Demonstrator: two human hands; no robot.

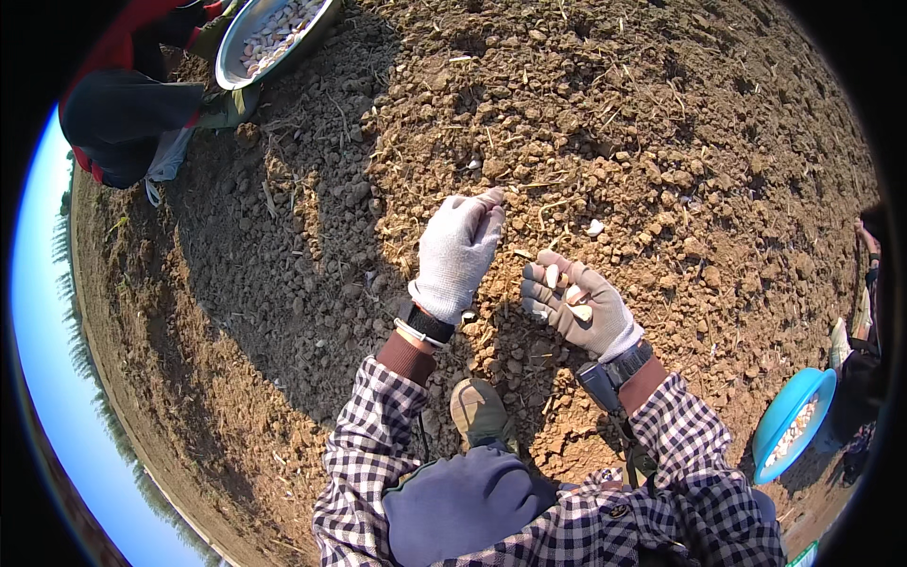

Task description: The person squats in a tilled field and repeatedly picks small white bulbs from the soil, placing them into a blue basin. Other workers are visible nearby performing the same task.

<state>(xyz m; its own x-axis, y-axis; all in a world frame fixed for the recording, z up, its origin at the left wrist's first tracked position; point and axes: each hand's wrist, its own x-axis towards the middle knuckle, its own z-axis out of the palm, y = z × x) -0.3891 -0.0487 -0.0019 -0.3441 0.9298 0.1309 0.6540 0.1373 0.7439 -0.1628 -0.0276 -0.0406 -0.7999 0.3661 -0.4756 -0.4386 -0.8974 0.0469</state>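
Note:
My left hand [459, 256], in a white knit work glove, is just above the crumbly brown soil [623, 113]. Its back faces me and its fingertips are bunched together; whether anything sits between them is hidden. To its right, my right hand [584, 306] is turned palm up in a soiled glove with grey fingertips. Several garlic cloves [579, 312] rest in that palm under half-curled fingers. One loose garlic clove [595, 227] lies on the soil beyond the right hand. Another pale clove [474, 164] lies past my left fingertips.
At upper left, a metal basin [224, 65] of cloves stands beside a crouching person [134, 106] and a white plastic bag [168, 156]. A blue plastic basin [767, 434] with cloves is at right, near another person [857, 354]. My shoe [479, 410] is on the soil below my hands.

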